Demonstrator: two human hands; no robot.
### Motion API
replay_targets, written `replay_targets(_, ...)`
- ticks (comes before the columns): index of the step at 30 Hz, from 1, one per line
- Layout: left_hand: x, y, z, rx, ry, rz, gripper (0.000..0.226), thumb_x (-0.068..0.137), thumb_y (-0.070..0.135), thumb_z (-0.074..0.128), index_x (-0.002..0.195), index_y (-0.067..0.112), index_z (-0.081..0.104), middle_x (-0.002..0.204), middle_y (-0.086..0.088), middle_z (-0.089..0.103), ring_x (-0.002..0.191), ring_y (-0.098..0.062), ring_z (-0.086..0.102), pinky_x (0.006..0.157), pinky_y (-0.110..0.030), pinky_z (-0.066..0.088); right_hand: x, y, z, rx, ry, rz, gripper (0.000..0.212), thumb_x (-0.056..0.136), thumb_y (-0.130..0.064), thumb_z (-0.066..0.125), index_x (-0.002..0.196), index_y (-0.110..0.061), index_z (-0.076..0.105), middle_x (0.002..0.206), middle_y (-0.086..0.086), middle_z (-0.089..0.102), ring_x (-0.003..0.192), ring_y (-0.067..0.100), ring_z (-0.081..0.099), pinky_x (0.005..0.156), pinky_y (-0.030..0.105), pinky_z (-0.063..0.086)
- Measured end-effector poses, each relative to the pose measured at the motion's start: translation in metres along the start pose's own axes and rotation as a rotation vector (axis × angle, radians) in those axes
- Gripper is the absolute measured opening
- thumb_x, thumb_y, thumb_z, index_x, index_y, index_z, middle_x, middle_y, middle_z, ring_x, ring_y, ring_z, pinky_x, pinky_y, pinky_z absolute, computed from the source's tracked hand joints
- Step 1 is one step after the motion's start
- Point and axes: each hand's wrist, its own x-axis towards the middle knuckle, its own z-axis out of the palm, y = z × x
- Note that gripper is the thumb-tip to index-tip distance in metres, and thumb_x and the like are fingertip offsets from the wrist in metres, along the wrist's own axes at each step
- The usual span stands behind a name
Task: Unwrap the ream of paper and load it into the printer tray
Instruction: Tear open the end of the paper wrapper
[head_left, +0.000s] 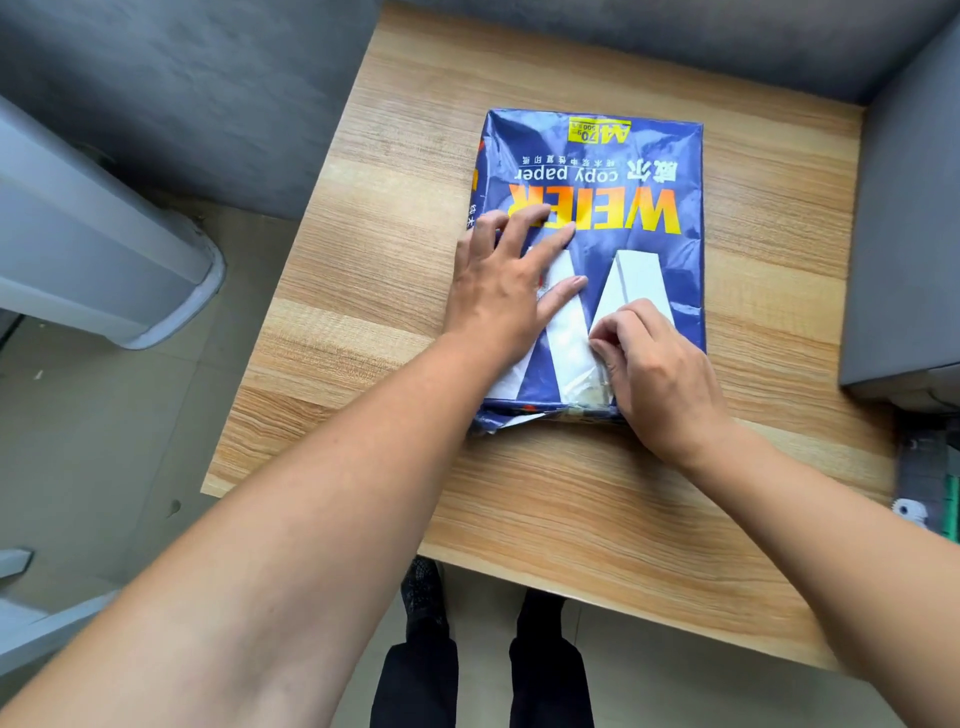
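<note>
A ream of paper (613, 171) in a blue wrapper with yellow "WEIER" lettering lies flat on the wooden table (545, 499), its print upside down to me. My left hand (504, 286) rests flat on the ream's left half with the fingers spread. My right hand (660, 374) sits at the near right corner, fingertips pinched on the wrapper's edge, where the wrapper is torn and crinkled and some white shows. The near end flap looks loose and ragged.
A grey printer (904, 249) stands at the table's right edge, with a darker part and green bits (935, 483) below it. A grey-white machine (88, 244) stands on the floor to the left. A grey wall lies behind. My legs and shoes show under the table's near edge.
</note>
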Motion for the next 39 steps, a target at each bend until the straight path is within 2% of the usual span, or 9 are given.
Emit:
replay_targets(5,-0.003,-0.004,0.010,-0.029,0.069,0.016,0.054,0.092,0.066,0.051,0.139,0.040,0.057,0.155,0.007,0.046,0.142,-0.023,0.041,0.116,-0.042,0.033,-0.003,0.003,0.002,-0.020,0.031,-0.080,0.009,0.097,-0.011,0.061,0.093,-0.003,0.064,0.091,0.012,0.065,0.073,0.030,0.061,0.059,0.033,0.042)
replay_targets(9,-0.003,-0.005,0.012,-0.039,0.090,0.029,0.054,0.092,0.065,0.052,0.138,0.039,0.058,0.157,0.005,0.046,0.143,-0.024,0.042,0.118,-0.043,0.031,-0.014,0.010,-0.005,-0.001,-0.020,-0.162,0.013,0.098,-0.012,0.060,0.092,-0.003,0.066,0.091,0.013,0.065,0.073,0.032,0.063,0.061,0.039,0.049)
replay_targets(12,-0.004,-0.004,0.011,-0.047,0.091,0.024,0.054,0.092,0.065,0.051,0.139,0.040,0.056,0.157,0.005,0.044,0.144,-0.024,0.040,0.118,-0.043,0.030,-0.017,0.010,-0.012,0.074,-0.068,-0.142,0.012,0.097,-0.015,0.063,0.096,-0.004,0.067,0.095,0.012,0.064,0.079,0.032,0.064,0.064,0.038,0.051)
replay_targets(16,-0.004,-0.004,0.013,-0.053,0.137,0.027,0.053,0.091,0.065,0.053,0.137,0.039,0.059,0.155,0.005,0.048,0.141,-0.024,0.044,0.117,-0.043,0.032,-0.002,0.008,-0.017,0.158,-0.108,-0.048,0.026,0.090,-0.026,0.072,0.109,-0.009,0.064,0.111,0.011,0.060,0.099,0.029,0.058,0.083,0.037,0.050)
replay_targets(18,-0.005,-0.004,0.013,-0.051,0.138,0.020,0.053,0.091,0.065,0.053,0.137,0.039,0.059,0.155,0.006,0.047,0.142,-0.024,0.044,0.116,-0.043,0.032,0.002,0.007,-0.018,0.153,-0.152,-0.111,0.020,0.092,-0.023,0.069,0.105,-0.009,0.062,0.111,0.008,0.063,0.102,0.030,0.057,0.087,0.036,0.049)
replay_targets(21,-0.006,-0.002,0.012,-0.053,0.137,0.020,0.053,0.091,0.064,0.053,0.137,0.039,0.059,0.155,0.005,0.048,0.141,-0.024,0.044,0.116,-0.043,0.033,0.001,0.008,-0.018,0.198,-0.173,-0.173,0.007,0.094,-0.012,0.066,0.096,-0.006,0.061,0.099,0.008,0.063,0.094,0.031,0.056,0.083,0.041,0.050)
replay_targets(25,-0.007,0.000,0.009,-0.055,0.123,0.005,0.056,0.091,0.067,0.049,0.139,0.040,0.056,0.156,0.006,0.045,0.144,-0.023,0.040,0.118,-0.044,0.029,0.002,0.012,-0.020,0.332,-0.145,-0.050,0.006,0.090,-0.007,0.068,0.092,-0.008,0.063,0.087,0.005,0.065,0.081,0.026,0.059,0.075,0.046,0.052)
replay_targets(30,-0.008,0.003,0.004,-0.015,0.078,0.007,0.080,0.077,0.087,0.047,0.140,0.039,0.055,0.158,0.005,0.042,0.146,-0.023,0.036,0.120,-0.044,0.026,0.001,0.014,-0.020,0.305,-0.105,-0.117,0.012,0.090,-0.004,0.069,0.102,-0.005,0.069,0.091,0.007,0.071,0.081,0.027,0.064,0.079,0.037,0.054)
replay_targets(39,-0.008,0.004,0.003,-0.006,0.093,-0.002,0.081,0.074,0.088,0.050,0.138,0.039,0.057,0.157,0.006,0.043,0.145,-0.023,0.037,0.120,-0.043,0.027,-0.024,-0.001,-0.025,0.227,-0.100,-0.172,0.010,0.095,-0.004,0.062,0.101,-0.002,0.070,0.091,0.011,0.068,0.084,0.030,0.063,0.078,0.035,0.051)
